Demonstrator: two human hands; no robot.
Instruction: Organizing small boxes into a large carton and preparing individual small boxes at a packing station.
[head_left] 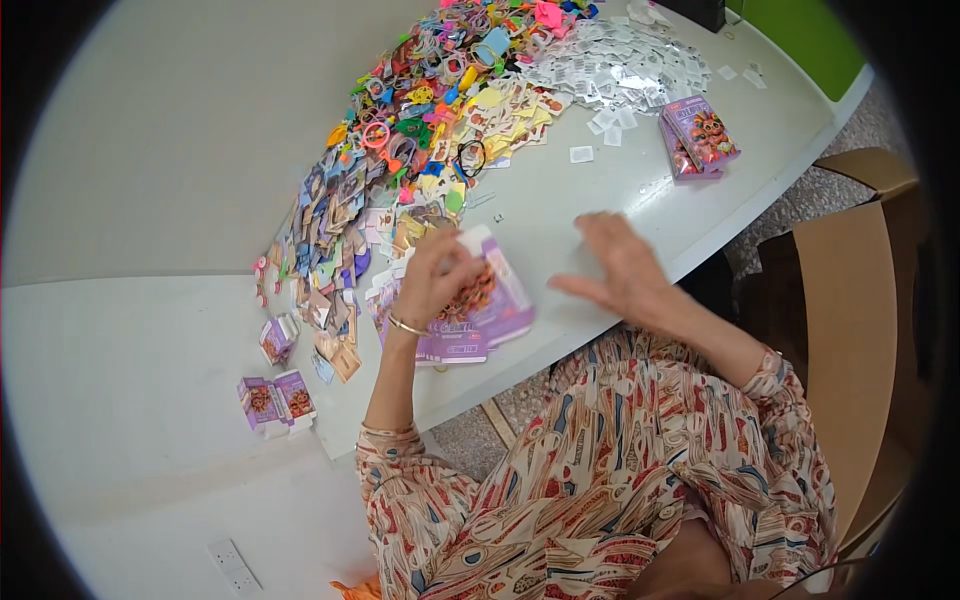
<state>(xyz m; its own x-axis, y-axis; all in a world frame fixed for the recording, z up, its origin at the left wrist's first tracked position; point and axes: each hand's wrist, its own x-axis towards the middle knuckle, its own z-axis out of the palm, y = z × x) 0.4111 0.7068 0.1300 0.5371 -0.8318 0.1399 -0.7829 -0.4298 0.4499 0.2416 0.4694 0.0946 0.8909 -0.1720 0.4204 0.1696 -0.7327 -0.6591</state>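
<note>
My left hand [432, 280] is closed on a purple cardboard box [513, 300] with a cartoon picture, its fingers curled at the box's upper left side. The box looks blurred and partly unfolded, and the hand hides some of it. Beneath it, more flat purple cartons [455, 350] lie in an overlapping pile by the table's near edge. To the right, my right hand [622, 268] hovers over the table with thumb and fingers apart, holding nothing.
Small colourful trinkets [415, 105] and cards [338, 215] heap along the wall. White-and-silver packets [620, 70] spread at the back. Filled-out purple boxes [705, 135] are stacked at right; other purple boxes [277, 400] stand at left. A brown carton [845, 330] is beside the table.
</note>
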